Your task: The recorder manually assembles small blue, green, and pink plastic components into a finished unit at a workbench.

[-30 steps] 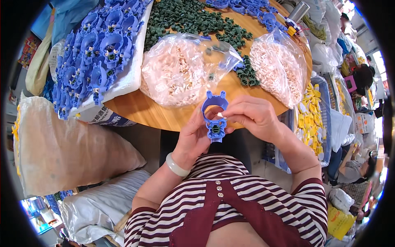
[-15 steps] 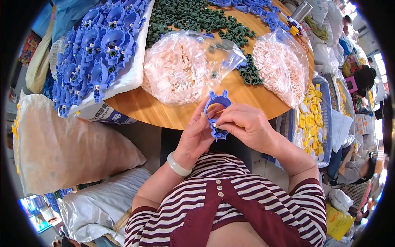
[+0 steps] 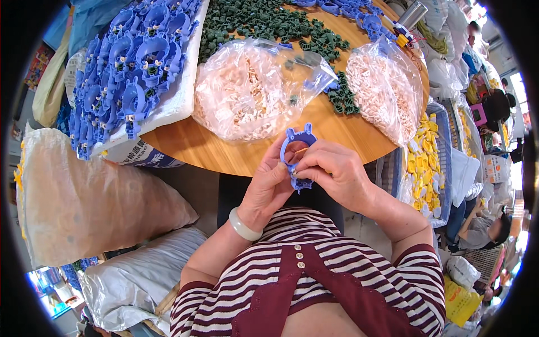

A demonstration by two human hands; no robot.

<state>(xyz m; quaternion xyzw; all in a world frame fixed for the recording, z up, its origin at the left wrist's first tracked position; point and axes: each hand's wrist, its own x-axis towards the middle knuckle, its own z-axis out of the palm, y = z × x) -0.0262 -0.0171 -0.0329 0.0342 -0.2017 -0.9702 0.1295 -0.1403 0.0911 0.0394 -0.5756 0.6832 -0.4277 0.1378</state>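
Observation:
Near the front edge of the table, my left hand grips a blue plastic ring part by its left side. The ring stands roughly upright, with two small ear-like prongs on top and a bracket at its bottom. My right hand is closed in a pinch against the ring's lower right side. Whatever sits between those fingertips is hidden. Just beyond the hands lies a clear bag of small pale pink pieces. A second clear bag of similar pieces rests to the right.
Many blue ring parts stand on a white foam board at left. Dark green small parts cover the back of the round wooden table. A blue crate of yellow pieces and large sacks flank me.
Both hands stay in nearly the same place. The blue ring has turned slightly, and a small white bit beside the right fingertips shows less now.

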